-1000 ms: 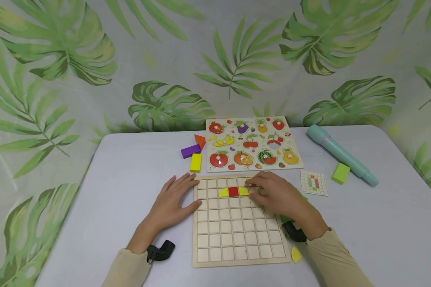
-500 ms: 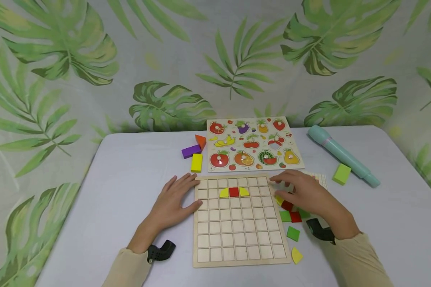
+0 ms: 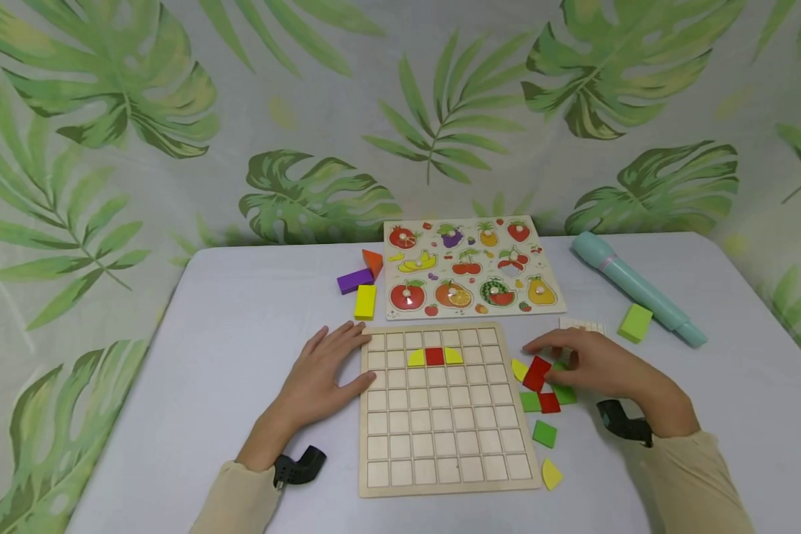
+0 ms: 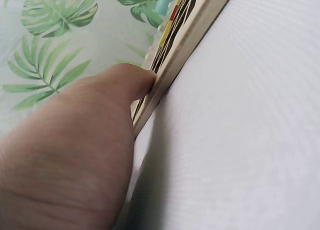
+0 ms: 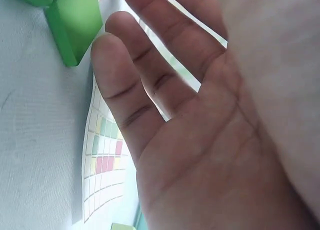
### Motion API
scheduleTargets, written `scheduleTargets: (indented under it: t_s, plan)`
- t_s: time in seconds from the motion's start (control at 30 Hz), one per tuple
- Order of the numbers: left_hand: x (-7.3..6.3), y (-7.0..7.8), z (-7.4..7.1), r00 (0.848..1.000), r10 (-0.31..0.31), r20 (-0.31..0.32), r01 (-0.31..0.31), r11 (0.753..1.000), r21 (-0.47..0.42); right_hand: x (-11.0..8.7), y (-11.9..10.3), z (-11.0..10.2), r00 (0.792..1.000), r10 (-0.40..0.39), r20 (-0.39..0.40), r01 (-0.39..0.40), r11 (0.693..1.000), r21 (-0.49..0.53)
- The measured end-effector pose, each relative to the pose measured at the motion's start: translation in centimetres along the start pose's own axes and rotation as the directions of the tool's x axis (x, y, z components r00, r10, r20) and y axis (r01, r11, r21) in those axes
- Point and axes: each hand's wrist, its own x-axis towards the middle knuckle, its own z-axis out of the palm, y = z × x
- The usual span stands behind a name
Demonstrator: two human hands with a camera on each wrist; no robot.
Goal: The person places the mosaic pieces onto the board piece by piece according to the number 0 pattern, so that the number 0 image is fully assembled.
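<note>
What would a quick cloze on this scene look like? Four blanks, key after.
1. On the grid board, a ____ square sits between two yellow tiles.
2. The right hand is at the loose tiles on the board's ____ side.
3. Between the yellow block and the orange block lies a ____ block.
4. The puzzle board beyond the grid board pictures ____.

Missing words: red; right; purple; fruit

Wooden grid board [image 3: 449, 421] lies flat — farther loose red tile [image 3: 537, 374] askew to its right.
</note>
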Motion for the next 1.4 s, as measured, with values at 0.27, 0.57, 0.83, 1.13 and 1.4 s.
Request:
scheduleTargets:
  t_s: [0.27,0.57,0.83,1.13,1.4]
  plan:
    - [0.0,0.1,-0.1,1.0,0.003,-0.002,-0.003,1.0,-0.001,-0.1,0.2,-0.3,1.0,0.003,0.009,-0.003,1.0,-0.026]
    - [0.0,0.1,-0.1,1.0,-0.009,0.01,0.009,1.0,-0.004,0.3,0.0,0.2,0.995,0.077,-0.069,-0.084,0.992,-0.096]
    - [0.0,0.1,-0.1,1.0,-0.002,0.008,0.002,1.0,-0.006,0.7,-0.6,0.6,0.985,0.12,-0.124,-0.141,0.976,-0.169]
    - [0.0,0.2,-0.2,1.0,0.015,-0.008,-0.015,1.0,-0.004,1.1,-2.5,1.4,0.975,0.04,-0.218,-0.083,0.978,-0.192]
    - [0.0,0.2,-0.2,1.0,0.004,0.002,-0.004,1.0,-0.002,2.2,-4.7,2.9,0.956,-0.062,-0.288,-0.007,0.973,-0.232]
